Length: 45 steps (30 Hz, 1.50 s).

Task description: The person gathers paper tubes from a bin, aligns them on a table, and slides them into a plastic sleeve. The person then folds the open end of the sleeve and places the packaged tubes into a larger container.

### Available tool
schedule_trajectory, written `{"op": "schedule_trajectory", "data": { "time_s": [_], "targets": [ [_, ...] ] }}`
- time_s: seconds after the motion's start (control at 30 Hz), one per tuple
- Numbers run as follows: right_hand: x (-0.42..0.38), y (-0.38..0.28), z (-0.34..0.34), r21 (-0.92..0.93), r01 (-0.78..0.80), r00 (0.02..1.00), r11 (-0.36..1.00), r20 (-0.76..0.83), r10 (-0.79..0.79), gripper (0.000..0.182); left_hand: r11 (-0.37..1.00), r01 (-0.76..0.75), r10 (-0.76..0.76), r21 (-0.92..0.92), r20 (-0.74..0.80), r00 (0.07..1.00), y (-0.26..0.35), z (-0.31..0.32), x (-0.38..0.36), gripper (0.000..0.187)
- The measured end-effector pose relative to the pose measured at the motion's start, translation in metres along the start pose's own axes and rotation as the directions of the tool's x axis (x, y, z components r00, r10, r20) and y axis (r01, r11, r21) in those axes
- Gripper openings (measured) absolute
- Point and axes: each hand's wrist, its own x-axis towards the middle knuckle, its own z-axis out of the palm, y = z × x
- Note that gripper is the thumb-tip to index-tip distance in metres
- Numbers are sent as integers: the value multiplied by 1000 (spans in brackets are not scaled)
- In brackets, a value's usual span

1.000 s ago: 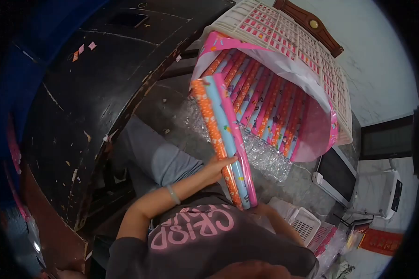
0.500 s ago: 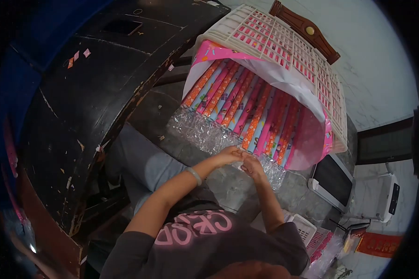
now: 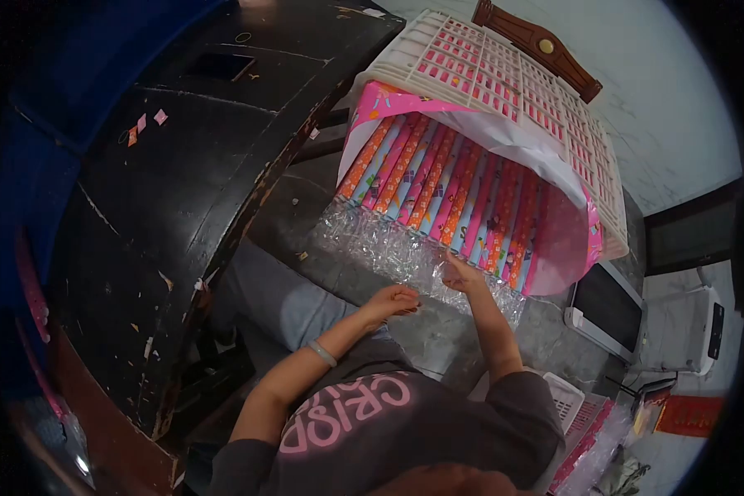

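Observation:
A row of wrapping-paper rolls [image 3: 438, 178] in orange, pink and light blue prints lies in a white plastic basket [image 3: 504, 74] tipped on its side. Clear plastic film [image 3: 376, 246] sticks out in crumpled ends from the near side of the rolls. My right hand [image 3: 465, 275] is at these ends, fingers bent around some film just below the rolls. Lower and to the left, my left hand [image 3: 393, 303] is held in front of my body, apart from the rolls. Its fingers are curled, and whatever may be in them is too small to make out.
On the left stands a worn black table [image 3: 198, 165] with a phone [image 3: 223, 68] and small paper scraps on it. Pink-printed sheet [image 3: 566, 236] lines the basket. A dark flat panel [image 3: 608, 310] and a small white basket [image 3: 564, 401] are at the right.
My hands, together at the film ends before, have parted. The left has moved down and left, while the right stays by the film, slightly higher. The view has shifted a little.

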Motion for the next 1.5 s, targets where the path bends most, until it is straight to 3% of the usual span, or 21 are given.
{"op": "schedule_trajectory", "data": {
  "time_s": [0.03,0.13,0.17,0.23,0.3,0.37,0.47,0.5,0.53,0.6,0.67,0.7,0.77,0.8,0.83,0.87,1.0,1.1,1.23,1.37,1.5],
  "targets": [
    [-4,2,-4,76,-50,975,996,219,32,36,998,-29,28,-55,-5,1000,3,-5,-8,35],
    [-15,23,-11,144,-65,921,987,389,4,39,988,-96,89,-120,-62,994,12,-21,-37,34],
    [-22,37,-7,33,113,974,993,194,-117,36,982,-138,123,-131,-113,986,17,-27,-48,34],
    [-16,76,-36,-152,250,938,956,284,-200,33,969,-182,152,-168,-173,973,19,-41,-71,32],
    [-41,115,-56,-494,227,921,839,390,-20,29,954,-220,171,-204,-232,958,18,-50,-96,31],
    [-67,87,-42,-561,231,929,795,371,-7,28,848,-346,277,-402,-222,935,19,-54,-113,30],
    [-105,13,5,-737,215,952,641,306,32,25,835,-368,291,-409,-239,926,11,-55,-123,30],
    [-89,-13,6,-659,462,880,593,261,-396,29,833,-373,294,-408,-246,924,9,-54,-124,30],
    [-63,-40,7,-713,582,667,391,144,-731,36,846,-363,293,-391,-228,928,8,-52,-123,30],
    [-28,-82,22,-885,334,75,-324,367,-927,43,852,-359,298,-381,-211,931,5,-54,-119,30],
    [7,-107,37,-982,89,379,-167,189,-906,62,832,-386,331,-398,-203,922,8,-56,-121,30],
    [31,-116,31,-973,149,505,-178,230,-832,72,820,-388,343,-420,-182,922,7,-57,-123,30],
    [111,-118,1,-887,-18,402,-461,415,-816,73,810,-401,366,-429,-164,916,1,-63,-129,33],
    [64,-114,47,-976,-8,507,-219,185,-842,74,815,-412,376,-407,-169,911,2,-62,-137,34],
    [39,-116,67,-986,34,568,-166,156,-808,72,834,-439,393,-335,-197,898,2,-61,-147,36],
    [52,-113,60,-964,-20,483,-264,222,-847,70,850,-457,409,-262,-219,886,1,-62,-153,39],
    [29,-118,85,-976,38,484,-213,205,-851,55,868,-476,422,-139,-299,856,-10,-72,-180,43],
    [12,-144,190,-854,254,377,-454,520,-767,52,797,-590,522,-126,-348,779,-14,-74,-198,43],
    [-9,-145,360,-409,520,160,-750,909,-384,48,811,-538,580,230,-188,793,16,-51,-250,47],
    [-45,-102,450,3,667,-65,-745,996,-54,44,603,-581,733,546,-92,674,73,0,-362,44],
    [-93,-59,476,279,736,-271,-617,956,109,41,234,-463,894,855,-3,447,107,17,-447,35]
  ]
}}
